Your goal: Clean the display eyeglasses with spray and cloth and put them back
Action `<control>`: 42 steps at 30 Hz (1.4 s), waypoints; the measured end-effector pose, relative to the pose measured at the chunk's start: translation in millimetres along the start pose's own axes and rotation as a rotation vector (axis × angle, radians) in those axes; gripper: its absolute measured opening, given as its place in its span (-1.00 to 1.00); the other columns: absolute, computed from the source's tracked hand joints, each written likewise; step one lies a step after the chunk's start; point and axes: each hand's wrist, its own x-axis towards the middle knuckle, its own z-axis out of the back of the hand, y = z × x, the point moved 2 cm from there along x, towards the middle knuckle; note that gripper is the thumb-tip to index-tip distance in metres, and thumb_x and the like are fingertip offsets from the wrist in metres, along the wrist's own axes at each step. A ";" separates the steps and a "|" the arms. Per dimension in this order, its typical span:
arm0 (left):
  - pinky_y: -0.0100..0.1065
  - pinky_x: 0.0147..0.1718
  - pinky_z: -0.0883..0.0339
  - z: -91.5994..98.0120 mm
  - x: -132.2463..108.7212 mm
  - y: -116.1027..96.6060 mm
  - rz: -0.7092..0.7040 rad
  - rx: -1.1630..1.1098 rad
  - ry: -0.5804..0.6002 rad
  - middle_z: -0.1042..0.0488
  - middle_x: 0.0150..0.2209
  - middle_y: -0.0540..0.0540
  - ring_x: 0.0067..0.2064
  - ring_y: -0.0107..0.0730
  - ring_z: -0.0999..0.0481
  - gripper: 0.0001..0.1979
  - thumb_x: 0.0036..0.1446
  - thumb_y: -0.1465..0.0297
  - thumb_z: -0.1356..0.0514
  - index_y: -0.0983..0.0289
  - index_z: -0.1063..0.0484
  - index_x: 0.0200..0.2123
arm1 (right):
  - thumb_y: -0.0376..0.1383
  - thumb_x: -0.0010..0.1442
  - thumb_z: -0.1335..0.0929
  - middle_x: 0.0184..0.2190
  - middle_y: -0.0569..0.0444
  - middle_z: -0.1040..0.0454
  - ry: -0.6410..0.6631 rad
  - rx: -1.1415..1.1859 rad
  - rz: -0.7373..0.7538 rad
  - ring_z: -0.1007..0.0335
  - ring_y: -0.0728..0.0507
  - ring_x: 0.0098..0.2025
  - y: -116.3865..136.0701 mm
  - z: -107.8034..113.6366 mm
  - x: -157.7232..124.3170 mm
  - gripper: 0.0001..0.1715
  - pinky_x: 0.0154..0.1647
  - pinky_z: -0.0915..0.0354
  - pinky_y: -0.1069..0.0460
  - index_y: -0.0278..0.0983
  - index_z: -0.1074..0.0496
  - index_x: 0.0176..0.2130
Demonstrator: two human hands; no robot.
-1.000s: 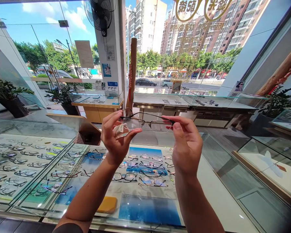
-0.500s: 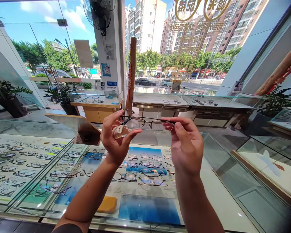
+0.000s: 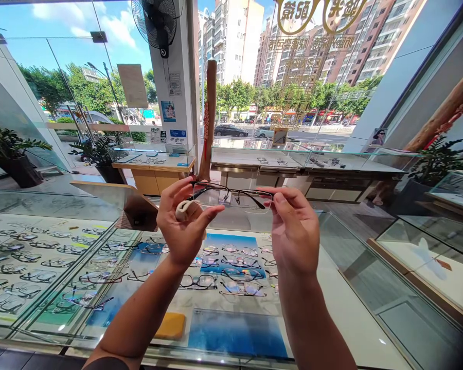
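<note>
Item: slim dark metal eyeglasses (image 3: 231, 192) with clear lenses, held up above the glass table (image 3: 343, 303).
- Our left hand (image 3: 181, 228) pinches a small folded cream cloth (image 3: 185, 209) against one lens.
- Our right hand (image 3: 293, 234) grips the opposite end.
- Progress: we judge the wiping under way on one lens, the other not yet reached.

Thin dark-rimmed glasses (image 3: 231, 195), level, aloft
</note>
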 end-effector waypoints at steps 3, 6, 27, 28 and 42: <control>-0.38 -0.37 -0.52 1.7 -0.4 1.2 0.057 -0.034 0.010 -0.68 -0.02 0.11 -0.31 -0.42 -0.66 -0.35 0.04 0.13 -0.61 0.11 -0.49 0.14 | -0.11 0.36 -0.49 -0.09 0.03 -0.73 0.006 0.028 -0.042 -0.64 -0.19 0.02 0.0 0.4 -0.6 -0.83 0.10 -0.49 -0.14 -0.13 -0.66 -0.16; -0.38 -0.38 -0.52 3.1 -0.9 6.5 0.089 -0.046 0.013 -0.67 -0.02 0.10 -0.35 -0.47 -0.62 -0.33 0.02 0.13 -0.62 0.12 -0.49 0.14 | -0.10 0.34 -0.50 -0.11 0.04 -0.72 0.012 0.056 -0.070 -0.64 -0.18 -0.01 -0.4 0.4 -0.4 -0.83 0.04 -0.49 -0.11 -0.12 -0.65 -0.18; -0.44 -0.61 -0.32 13.4 24.9 29.4 0.359 -0.182 0.550 -0.72 -0.17 0.11 -0.53 -0.52 -0.42 -0.29 0.02 0.23 -0.61 0.08 -0.59 0.25 | -0.04 0.24 -0.57 -0.29 0.06 -0.70 0.494 -0.047 -0.280 -0.53 -0.10 -0.27 -11.7 -0.2 7.5 -0.75 -0.23 -0.47 -0.03 -0.17 -0.71 -0.26; -0.44 -0.63 -0.30 13.8 25.2 27.9 0.352 -0.171 0.570 -0.72 -0.17 0.11 -0.54 -0.54 -0.40 -0.30 0.02 0.24 -0.61 0.08 -0.59 0.25 | -0.04 0.23 -0.57 -0.32 0.06 -0.68 0.504 -0.046 -0.291 -0.52 -0.10 -0.28 -12.3 -0.6 7.0 -0.73 -0.24 -0.47 -0.02 -0.18 -0.71 -0.28; -0.49 -0.46 -0.41 24.0 33.1 -3.2 0.334 -0.059 0.622 -0.67 0.05 0.19 -0.30 -0.47 -0.54 -0.29 0.08 0.20 -0.58 0.16 -0.53 0.28 | -0.07 0.21 -0.60 -0.34 0.03 -0.70 0.571 -0.065 -0.312 -0.52 -0.11 -0.29 -8.8 -1.5 6.5 -0.75 -0.24 -0.45 -0.03 -0.19 -0.74 -0.31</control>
